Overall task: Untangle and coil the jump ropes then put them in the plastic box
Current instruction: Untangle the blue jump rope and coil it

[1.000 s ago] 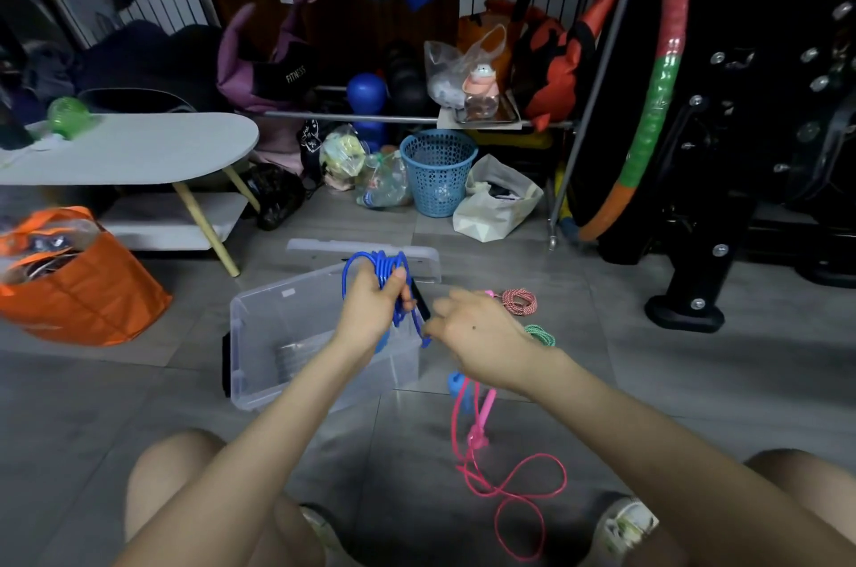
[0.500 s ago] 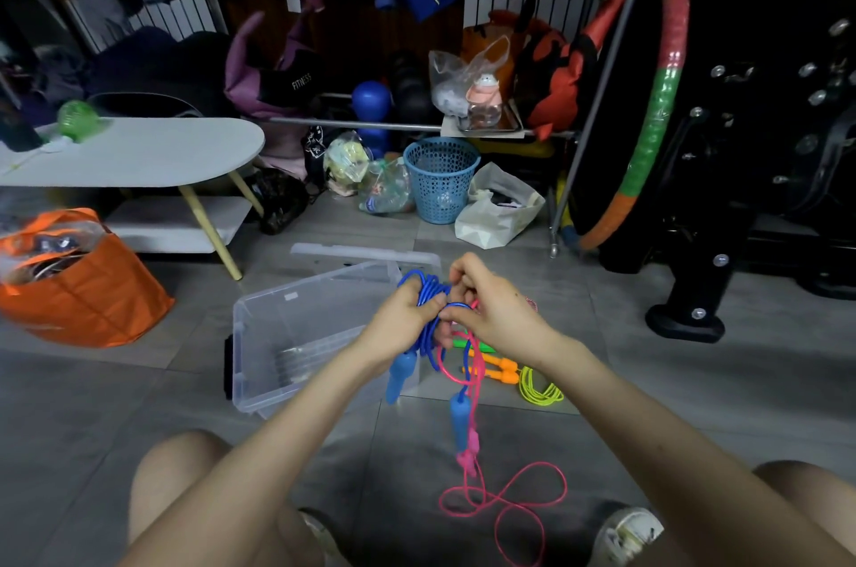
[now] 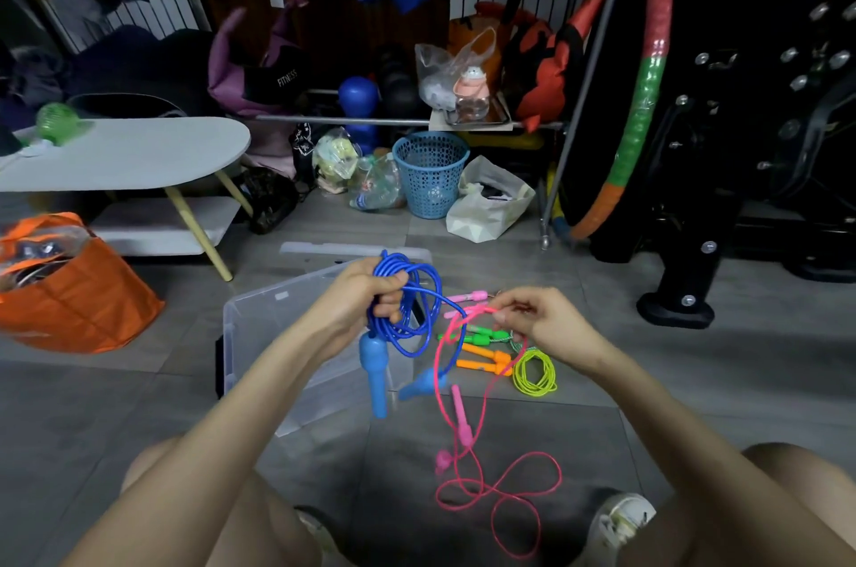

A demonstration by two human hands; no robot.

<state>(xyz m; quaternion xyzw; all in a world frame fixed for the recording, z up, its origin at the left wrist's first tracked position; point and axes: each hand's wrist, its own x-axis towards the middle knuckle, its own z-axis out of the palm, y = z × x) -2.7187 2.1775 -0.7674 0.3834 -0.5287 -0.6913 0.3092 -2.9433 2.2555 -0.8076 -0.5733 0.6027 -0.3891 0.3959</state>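
My left hand (image 3: 359, 300) grips a coiled blue jump rope (image 3: 407, 311) above the clear plastic box (image 3: 259, 325); its two blue handles (image 3: 374, 374) dangle below the coil. My right hand (image 3: 537, 318) pinches a pink jump rope (image 3: 481, 474) that loops through the blue cord and hangs down to the floor, its pink handles hanging partway. On the floor behind lie a yellow-green coiled rope (image 3: 535, 374) with orange handles (image 3: 481, 360), green handles (image 3: 477, 337) and another pink handle (image 3: 468, 297).
The box lid (image 3: 324, 249) lies behind the box. An orange bag (image 3: 78, 293) sits at left, a low white table (image 3: 129, 154) behind it. A blue basket (image 3: 431, 173), a white bag (image 3: 491, 200), a hoop (image 3: 644, 94) and black gym equipment (image 3: 722, 149) stand beyond. My knees frame the bottom.
My hands, close together half a second ago, have moved apart: the right hand has drawn the pink rope to the right, away from the blue coil in my left hand.
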